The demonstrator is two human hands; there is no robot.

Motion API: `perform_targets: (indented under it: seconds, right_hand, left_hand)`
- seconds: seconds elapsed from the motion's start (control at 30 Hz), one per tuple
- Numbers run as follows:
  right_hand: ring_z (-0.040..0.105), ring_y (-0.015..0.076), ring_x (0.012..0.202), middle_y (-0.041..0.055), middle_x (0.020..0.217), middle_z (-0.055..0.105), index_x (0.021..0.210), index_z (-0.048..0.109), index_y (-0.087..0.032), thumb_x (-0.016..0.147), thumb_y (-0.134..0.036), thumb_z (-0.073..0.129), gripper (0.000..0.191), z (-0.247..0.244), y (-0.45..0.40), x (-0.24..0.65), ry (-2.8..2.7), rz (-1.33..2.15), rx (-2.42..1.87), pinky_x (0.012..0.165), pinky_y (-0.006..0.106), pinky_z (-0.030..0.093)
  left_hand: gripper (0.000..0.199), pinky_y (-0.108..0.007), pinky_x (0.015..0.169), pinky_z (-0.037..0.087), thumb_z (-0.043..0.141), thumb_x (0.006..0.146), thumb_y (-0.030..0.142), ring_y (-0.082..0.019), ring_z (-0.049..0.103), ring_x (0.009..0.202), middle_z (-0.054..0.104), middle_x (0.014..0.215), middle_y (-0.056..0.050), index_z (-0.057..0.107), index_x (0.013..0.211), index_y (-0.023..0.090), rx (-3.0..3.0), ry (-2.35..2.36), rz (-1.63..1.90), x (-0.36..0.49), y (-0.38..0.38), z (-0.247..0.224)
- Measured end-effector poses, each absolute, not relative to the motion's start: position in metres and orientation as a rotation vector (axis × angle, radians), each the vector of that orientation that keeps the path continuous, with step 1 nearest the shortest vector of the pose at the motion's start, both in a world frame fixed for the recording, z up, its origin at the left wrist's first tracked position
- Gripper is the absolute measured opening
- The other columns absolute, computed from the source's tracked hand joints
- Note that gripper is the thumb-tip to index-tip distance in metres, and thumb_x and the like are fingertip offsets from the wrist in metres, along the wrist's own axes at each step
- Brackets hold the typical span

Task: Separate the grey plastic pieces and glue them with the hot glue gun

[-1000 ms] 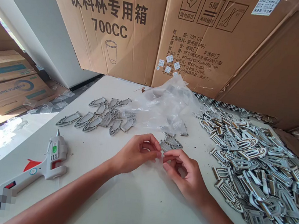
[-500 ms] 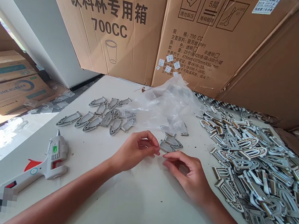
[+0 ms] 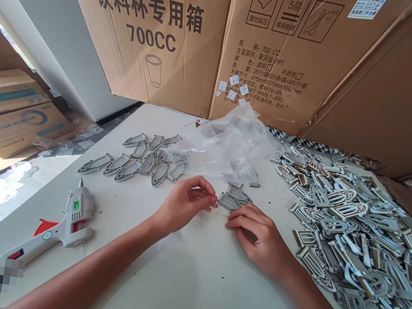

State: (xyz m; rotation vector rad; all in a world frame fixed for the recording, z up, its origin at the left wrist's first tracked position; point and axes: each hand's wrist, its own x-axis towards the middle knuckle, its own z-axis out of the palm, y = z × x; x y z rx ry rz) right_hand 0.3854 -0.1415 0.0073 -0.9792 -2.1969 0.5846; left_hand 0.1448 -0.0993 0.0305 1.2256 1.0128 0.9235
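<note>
my left hand (image 3: pixel 183 206) is curled, with the thumb and first finger closed together at their tips, and my right hand (image 3: pixel 260 241) lies low on the table, its fingers bent and turned in toward the left, their tips just beside the left ones. whether anything thin sits in that small pinch i cannot tell from this view, since nothing clear shows at my fingertips (image 3: pixel 213 202). the nearest grey cut-out pieces (image 3: pixel 236 195) lie in a small cluster just beyond my hands, almost touching my left fingers. a looser group of grey pointed pieces (image 3: pixel 143 165) lies further left, and a big heap of grey-and-white pieces (image 3: pixel 348 236) spreads out to my right. a crumpled clear plastic bag (image 3: pixel 230 147) sits behind the cluster, and a white hot glue gun (image 3: pixel 76 218) lies on its side near my left arm (image 3: pixel 99 259). for work this fine, i judge it best to pinch lightly with the pads, keep both wrists low and steady over the white table (image 3: pixel 187 285), and stay clear of the cluster so it isn't nudged.
</note>
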Motion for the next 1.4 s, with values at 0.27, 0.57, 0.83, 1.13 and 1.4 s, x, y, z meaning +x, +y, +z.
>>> perform_targets:
  seconds: [0.27, 0.57, 0.83, 1.13, 1.4]
  right_hand:
    - [0.056, 0.032, 0.108, 0.0103, 0.111, 0.067, 0.11, 0.074, -0.02, 0.101, -0.022, 0.052, 0.023, 0.006, -0.123, 0.435, -1.877, -0.39, -1.586, 0.096, 0.05, 0.042]
    - [0.051, 0.0369, 0.101, 0.0156, 0.098, 0.068, 0.109, 0.074, -0.019, 0.093, -0.031, 0.048, 0.033, -0.018, -0.127, 0.493, -1.909, -0.492, -2.018, 0.09, 0.056, 0.034]
    - [0.058, 0.032, 0.102, 0.0136, 0.11, 0.063, 0.12, 0.074, -0.02, 0.102, -0.037, 0.046, 0.037, -0.003, -0.121, 0.477, -1.792, -0.459, -1.929, 0.091, 0.046, 0.038]
    - [0.06, 0.0182, 0.086, 0.0091, 0.107, 0.062, 0.115, 0.071, -0.016, 0.108, -0.03, 0.056, 0.021, 0.022, -0.123, 0.448, -1.728, -0.23, -1.401, 0.084, 0.033, 0.049]
    - [0.063, 0.0169, 0.098, 0.0053, 0.106, 0.061, 0.113, 0.071, -0.022, 0.104, -0.014, 0.064, 0.014, 0.02, -0.144, 0.406, -1.936, 0.69, -0.917, 0.085, 0.028, 0.053]
  left_hand:
    - [0.032, -0.032, 0.078, 0.059, 0.084, 0.085, 0.042, -0.022, 0.077, 0.093, 0.069, 0.092, -0.003, 0.063, 0.092, 0.02, 1.225, 0.988, 0.878, 0.143, -0.1, 0.031]
    - [0.03, -0.032, 0.08, 0.062, 0.086, 0.081, 0.041, -0.018, 0.065, 0.092, 0.067, 0.095, -0.004, 0.068, 0.093, 0.021, 1.245, 0.967, 0.901, 0.145, -0.1, 0.032]
    - [0.028, -0.029, 0.081, 0.061, 0.086, 0.083, 0.036, -0.015, 0.064, 0.089, 0.067, 0.093, -0.003, 0.066, 0.094, 0.02, 1.227, 0.97, 0.916, 0.144, -0.099, 0.032]
    - [0.035, -0.033, 0.079, 0.063, 0.091, 0.079, 0.041, -0.016, 0.067, 0.088, 0.066, 0.093, -0.002, 0.066, 0.093, 0.02, 1.213, 0.954, 0.897, 0.144, -0.1, 0.03]
    - [0.039, -0.031, 0.081, 0.059, 0.094, 0.076, 0.041, -0.016, 0.07, 0.084, 0.071, 0.089, -0.001, 0.066, 0.092, 0.019, 1.183, 0.954, 0.876, 0.142, -0.1, 0.031]
